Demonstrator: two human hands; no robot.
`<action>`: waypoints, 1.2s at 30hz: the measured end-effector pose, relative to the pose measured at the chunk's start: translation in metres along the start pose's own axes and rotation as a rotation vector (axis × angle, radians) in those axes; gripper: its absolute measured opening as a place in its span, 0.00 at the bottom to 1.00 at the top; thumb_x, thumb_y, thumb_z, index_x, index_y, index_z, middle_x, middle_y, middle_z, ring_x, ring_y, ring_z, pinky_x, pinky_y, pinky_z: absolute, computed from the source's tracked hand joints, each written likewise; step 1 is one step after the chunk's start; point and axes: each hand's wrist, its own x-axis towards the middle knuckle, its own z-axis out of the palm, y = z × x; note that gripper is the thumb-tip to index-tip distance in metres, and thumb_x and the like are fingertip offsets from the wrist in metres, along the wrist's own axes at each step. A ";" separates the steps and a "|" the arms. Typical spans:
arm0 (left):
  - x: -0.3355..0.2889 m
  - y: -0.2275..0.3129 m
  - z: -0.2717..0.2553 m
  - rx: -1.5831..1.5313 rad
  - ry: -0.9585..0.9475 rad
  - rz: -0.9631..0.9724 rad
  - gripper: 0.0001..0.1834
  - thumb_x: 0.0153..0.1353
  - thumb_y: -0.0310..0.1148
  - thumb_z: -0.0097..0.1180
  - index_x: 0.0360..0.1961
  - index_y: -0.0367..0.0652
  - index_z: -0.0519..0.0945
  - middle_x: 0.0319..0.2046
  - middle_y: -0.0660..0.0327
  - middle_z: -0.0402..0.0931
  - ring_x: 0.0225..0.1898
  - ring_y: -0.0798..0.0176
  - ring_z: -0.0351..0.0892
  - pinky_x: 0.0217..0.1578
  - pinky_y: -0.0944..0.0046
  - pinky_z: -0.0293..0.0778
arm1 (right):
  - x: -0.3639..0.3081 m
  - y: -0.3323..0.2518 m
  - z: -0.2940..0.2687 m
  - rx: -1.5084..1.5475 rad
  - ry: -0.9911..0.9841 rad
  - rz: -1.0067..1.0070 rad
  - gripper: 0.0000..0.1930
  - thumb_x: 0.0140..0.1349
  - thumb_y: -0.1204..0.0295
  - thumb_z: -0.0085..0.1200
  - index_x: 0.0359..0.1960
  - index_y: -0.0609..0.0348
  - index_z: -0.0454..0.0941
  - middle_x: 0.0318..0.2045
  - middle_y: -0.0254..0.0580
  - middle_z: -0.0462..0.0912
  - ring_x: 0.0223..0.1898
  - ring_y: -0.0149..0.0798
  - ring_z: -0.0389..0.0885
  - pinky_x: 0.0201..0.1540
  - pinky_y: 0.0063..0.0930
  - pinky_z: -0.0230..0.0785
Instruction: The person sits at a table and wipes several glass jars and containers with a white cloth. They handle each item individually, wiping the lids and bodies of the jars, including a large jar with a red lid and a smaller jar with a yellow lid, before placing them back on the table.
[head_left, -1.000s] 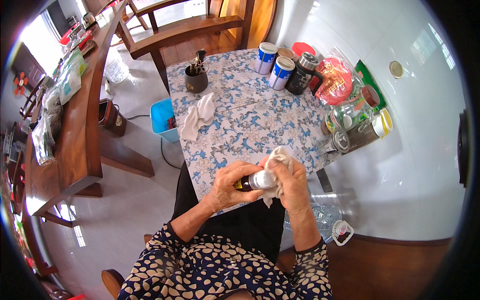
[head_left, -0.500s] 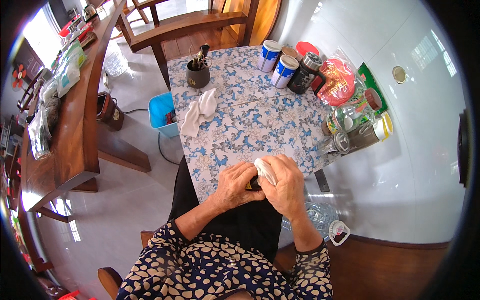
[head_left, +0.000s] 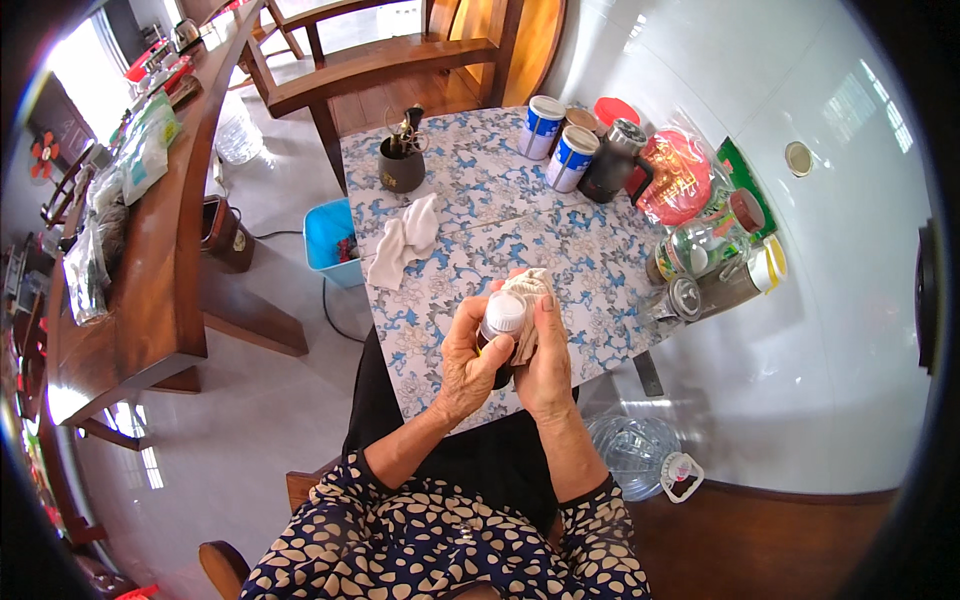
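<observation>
White-capped bottle, cap end up and tilted, sits between two bare hands above the near part of a patterned table. Farthest left of the grip, off the table's edge, is a blue bin; nearer, also to the left and a little beyond the hands, a crumpled white cloth lies untouched. Past that cloth, farther from the grip, sits a dark pot of slender tools.

At center, the left hand grasps the bottle, its thumb across the front just below the cap. To the right, the right hand clasps a bunched cream cloth against the bottle's side.

Handling looks to be under way: the cap is on (how tightly, one cannot tell) and the cloth is at the bottle, but neither is yet set down. How much of the surface has been wiped, if any, does not show.

Beyond the grip to the right stand blue-and-white canisters and a dark flask, then clear jars, all well apart from the fingers.
</observation>
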 end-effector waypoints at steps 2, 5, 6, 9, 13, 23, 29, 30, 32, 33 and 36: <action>0.000 0.003 0.002 -0.039 0.026 0.002 0.24 0.60 0.46 0.58 0.49 0.40 0.68 0.43 0.65 0.72 0.44 0.72 0.69 0.48 0.69 0.67 | -0.003 0.001 0.005 -0.036 0.000 -0.026 0.26 0.70 0.53 0.33 0.60 0.61 0.59 0.52 0.45 0.70 0.54 0.35 0.69 0.57 0.29 0.62; -0.002 0.003 0.001 -0.033 0.052 0.023 0.23 0.62 0.45 0.55 0.50 0.40 0.68 0.44 0.64 0.72 0.45 0.73 0.69 0.47 0.69 0.68 | -0.006 0.006 0.004 -0.163 -0.013 -0.063 0.27 0.71 0.51 0.31 0.61 0.61 0.58 0.53 0.43 0.69 0.55 0.33 0.67 0.57 0.27 0.60; -0.003 0.001 0.001 -0.037 0.072 0.028 0.23 0.62 0.44 0.55 0.51 0.41 0.68 0.44 0.64 0.72 0.45 0.73 0.69 0.47 0.69 0.68 | -0.007 0.008 0.002 -0.218 -0.020 -0.075 0.28 0.71 0.51 0.30 0.61 0.61 0.58 0.54 0.43 0.68 0.55 0.33 0.67 0.57 0.27 0.60; -0.002 0.000 0.004 -0.052 0.140 0.044 0.22 0.63 0.44 0.53 0.52 0.41 0.68 0.43 0.65 0.72 0.44 0.73 0.70 0.45 0.69 0.69 | -0.016 0.004 0.001 -0.388 -0.059 -0.129 0.26 0.71 0.53 0.32 0.62 0.59 0.57 0.55 0.42 0.67 0.55 0.32 0.67 0.57 0.26 0.60; 0.001 -0.002 0.003 -0.131 0.194 0.031 0.18 0.66 0.41 0.49 0.51 0.42 0.69 0.40 0.66 0.72 0.40 0.74 0.72 0.40 0.72 0.72 | -0.028 0.018 -0.003 -0.311 -0.030 -0.145 0.21 0.70 0.64 0.41 0.61 0.60 0.59 0.55 0.43 0.67 0.56 0.35 0.66 0.57 0.26 0.60; 0.026 0.013 -0.017 -0.178 0.282 -0.054 0.12 0.68 0.38 0.46 0.49 0.46 0.70 0.36 0.68 0.73 0.36 0.78 0.70 0.37 0.75 0.69 | -0.055 0.003 -0.022 -1.024 -0.083 -0.476 0.26 0.50 0.85 0.57 0.54 0.58 0.74 0.49 0.52 0.69 0.46 0.50 0.75 0.49 0.33 0.70; 0.017 0.017 0.003 -0.421 0.172 -0.159 0.10 0.68 0.35 0.44 0.49 0.48 0.65 0.39 0.65 0.71 0.39 0.72 0.72 0.39 0.69 0.73 | -0.021 -0.002 0.008 -1.134 -0.030 -0.738 0.28 0.48 0.79 0.61 0.55 0.50 0.75 0.55 0.49 0.63 0.54 0.51 0.63 0.52 0.37 0.65; 0.018 0.018 0.002 -0.435 0.160 -0.159 0.11 0.67 0.35 0.44 0.49 0.48 0.66 0.38 0.65 0.71 0.38 0.72 0.73 0.39 0.69 0.74 | -0.023 0.002 0.008 -1.170 -0.036 -0.754 0.25 0.50 0.78 0.61 0.53 0.48 0.77 0.54 0.49 0.63 0.53 0.50 0.63 0.54 0.39 0.61; 0.019 0.021 -0.001 -0.460 0.139 -0.156 0.11 0.67 0.35 0.45 0.48 0.48 0.66 0.37 0.65 0.71 0.37 0.71 0.73 0.37 0.69 0.74 | -0.027 0.006 0.011 -1.280 -0.067 -0.887 0.22 0.50 0.77 0.61 0.50 0.49 0.79 0.53 0.47 0.63 0.52 0.48 0.62 0.54 0.39 0.60; 0.020 0.019 -0.005 -0.479 0.123 -0.130 0.11 0.66 0.34 0.47 0.48 0.47 0.67 0.36 0.65 0.72 0.35 0.72 0.73 0.35 0.70 0.74 | -0.031 0.007 0.011 -1.349 -0.097 -0.934 0.21 0.49 0.79 0.62 0.48 0.51 0.80 0.52 0.46 0.63 0.52 0.48 0.62 0.54 0.38 0.60; 0.022 0.019 -0.004 -0.476 0.198 -0.133 0.12 0.65 0.36 0.51 0.48 0.48 0.69 0.35 0.66 0.73 0.35 0.73 0.73 0.35 0.71 0.73 | -0.038 0.014 0.005 -1.333 -0.090 -0.955 0.23 0.46 0.79 0.64 0.47 0.52 0.81 0.52 0.45 0.63 0.52 0.48 0.61 0.53 0.36 0.60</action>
